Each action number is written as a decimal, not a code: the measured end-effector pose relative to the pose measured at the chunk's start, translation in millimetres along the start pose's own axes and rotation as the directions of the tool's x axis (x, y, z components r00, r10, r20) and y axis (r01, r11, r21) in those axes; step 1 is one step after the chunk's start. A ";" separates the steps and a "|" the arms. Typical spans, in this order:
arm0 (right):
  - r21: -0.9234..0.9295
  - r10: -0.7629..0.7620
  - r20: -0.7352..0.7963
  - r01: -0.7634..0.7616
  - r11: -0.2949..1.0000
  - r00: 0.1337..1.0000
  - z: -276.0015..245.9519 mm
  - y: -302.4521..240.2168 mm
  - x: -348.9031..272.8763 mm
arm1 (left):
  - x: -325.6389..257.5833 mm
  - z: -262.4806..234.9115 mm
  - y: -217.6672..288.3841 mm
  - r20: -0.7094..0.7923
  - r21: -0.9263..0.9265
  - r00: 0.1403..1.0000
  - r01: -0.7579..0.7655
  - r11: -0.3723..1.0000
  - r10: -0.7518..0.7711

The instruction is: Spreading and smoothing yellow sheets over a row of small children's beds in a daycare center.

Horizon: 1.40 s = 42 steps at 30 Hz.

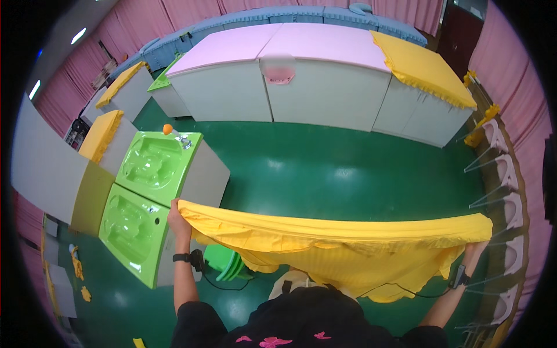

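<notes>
A yellow cloth cover [348, 255] hangs stretched sideways in front of my body, its upper edge pulled nearly straight and its lower part drooping in loose folds. At its left corner, my left hand [178, 220] is closed on the fabric. The far right corner is held up by my right hand [477, 249], whose fingers are mostly hidden behind the cloth. Each wrist wears a black strapped device with a thin cable. Just left of my left hand are two bright green moulded basins [136, 229] set in a white cabinet.
Green stools [223, 261] stand below the cloth's left end. Ahead, long white cabinets have pink tops [325, 45] and a yellow ruffled cover [423, 66]. Pale pink folding seats [513, 209] line the right wall. Blue-covered beds [243, 20] stand behind, and the floor [325, 168] is glossy green.
</notes>
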State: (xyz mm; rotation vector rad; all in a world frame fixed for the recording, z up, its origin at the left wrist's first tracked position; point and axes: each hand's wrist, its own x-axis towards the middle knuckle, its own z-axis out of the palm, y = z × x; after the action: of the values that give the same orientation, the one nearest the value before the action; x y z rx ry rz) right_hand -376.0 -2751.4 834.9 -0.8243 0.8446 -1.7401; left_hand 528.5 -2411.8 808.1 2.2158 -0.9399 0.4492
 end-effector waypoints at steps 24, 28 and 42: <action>-0.030 0.191 0.099 -0.189 0.982 0.977 371.7 240.8 469.8 | 315.8 283.9 26.6 0.729 -0.348 0.514 0.847 0.402 -0.452; -0.038 0.318 0.254 -0.319 0.947 0.913 487.3 334.4 567.0 | 345.0 280.5 21.1 0.573 -0.603 0.594 0.772 0.201 -0.565; -0.434 0.610 0.767 -0.540 0.722 0.200 976.8 597.8 556.3 | 145.4 227.8 -15.2 -0.093 -0.912 0.482 0.310 0.270 -0.871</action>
State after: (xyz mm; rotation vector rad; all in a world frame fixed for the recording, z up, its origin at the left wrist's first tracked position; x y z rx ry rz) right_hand 571.2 -3597.3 925.8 -1.1053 0.3553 -0.3946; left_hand 649.5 -2636.5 717.9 1.2012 0.2257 0.1960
